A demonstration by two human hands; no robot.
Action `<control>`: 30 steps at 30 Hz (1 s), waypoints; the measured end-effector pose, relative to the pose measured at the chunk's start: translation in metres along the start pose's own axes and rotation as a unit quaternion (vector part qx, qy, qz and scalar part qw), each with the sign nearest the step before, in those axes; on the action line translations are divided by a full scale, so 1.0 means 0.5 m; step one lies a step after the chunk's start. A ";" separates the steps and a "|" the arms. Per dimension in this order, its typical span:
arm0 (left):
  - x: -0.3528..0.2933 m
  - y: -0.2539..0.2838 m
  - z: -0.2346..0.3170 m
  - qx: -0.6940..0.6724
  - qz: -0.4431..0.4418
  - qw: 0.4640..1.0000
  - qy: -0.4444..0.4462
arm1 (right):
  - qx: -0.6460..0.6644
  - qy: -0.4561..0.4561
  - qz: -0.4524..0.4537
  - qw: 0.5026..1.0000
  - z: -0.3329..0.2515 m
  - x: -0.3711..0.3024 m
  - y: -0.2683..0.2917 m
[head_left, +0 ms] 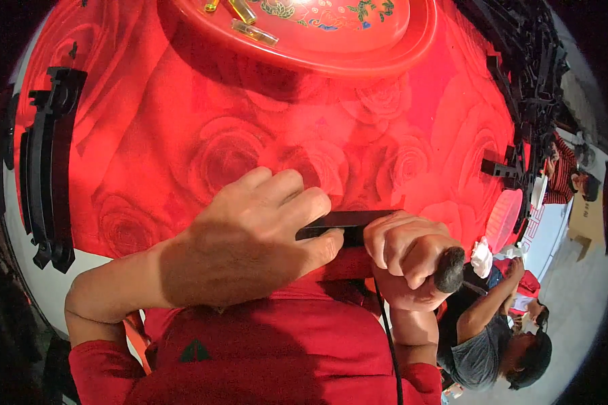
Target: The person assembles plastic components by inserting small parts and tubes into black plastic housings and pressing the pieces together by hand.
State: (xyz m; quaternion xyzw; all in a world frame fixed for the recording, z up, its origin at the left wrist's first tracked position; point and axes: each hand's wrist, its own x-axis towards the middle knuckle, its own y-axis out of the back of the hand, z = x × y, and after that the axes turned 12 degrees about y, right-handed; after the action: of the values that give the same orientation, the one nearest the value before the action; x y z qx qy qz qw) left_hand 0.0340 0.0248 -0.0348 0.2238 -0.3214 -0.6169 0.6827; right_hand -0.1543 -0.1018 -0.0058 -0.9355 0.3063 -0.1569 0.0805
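We read this as a small assembly workshop, hand work done at a shared table. Landmark: the table's red rose-patterned cloth [250,135]. At the cloth's far edge sits a red oval plastic tray with a painted flower design [385,40], holding small yellow-green tube-shaped parts [253,32]. Along the cloth's left edge lies a stack of long black moulded plastic pieces [44,169]; along its right edge, a larger pile of similar black moulded parts [530,88]. Beyond the right edge, other seated workers [500,337] bend over a pale floor beside a pink perforated plastic basket [505,219].
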 end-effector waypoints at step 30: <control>-0.023 0.017 -0.024 -0.033 0.028 0.999 0.018 | 0.109 -0.005 -0.009 0.994 0.017 0.012 -0.043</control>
State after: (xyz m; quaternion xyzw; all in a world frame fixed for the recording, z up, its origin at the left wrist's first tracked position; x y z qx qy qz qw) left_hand 0.0482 0.0362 -0.0392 0.2035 -0.2946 -0.6038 0.7122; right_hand -0.1351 -0.0875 -0.0069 -0.9249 0.2781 -0.1851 0.1817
